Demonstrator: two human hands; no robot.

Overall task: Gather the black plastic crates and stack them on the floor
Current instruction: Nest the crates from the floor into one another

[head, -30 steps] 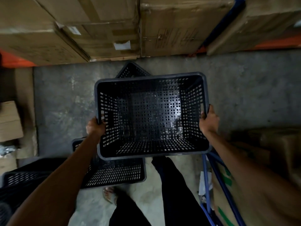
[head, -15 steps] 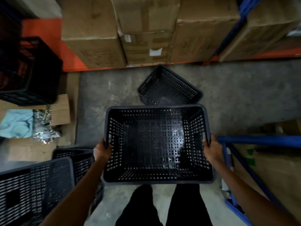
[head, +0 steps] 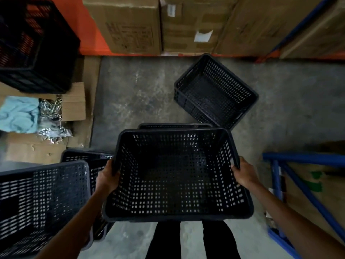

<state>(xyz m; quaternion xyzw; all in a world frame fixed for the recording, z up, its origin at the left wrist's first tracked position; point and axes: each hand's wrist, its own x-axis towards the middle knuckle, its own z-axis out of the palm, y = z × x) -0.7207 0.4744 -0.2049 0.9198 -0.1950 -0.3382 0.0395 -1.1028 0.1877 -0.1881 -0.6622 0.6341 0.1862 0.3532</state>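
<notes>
Where hands [head: 242, 172] grip, crate [head: 177, 174] is perforated black.

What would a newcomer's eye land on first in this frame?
The black perforated crate at centre, held by its side rims in the left hand and right hand. Beyond it, an angled empty crate sits on the concrete floor, before stacked cardboard boxes.

Held crate [head: 177, 176] — floor crate [head: 214, 92] beyond
</notes>
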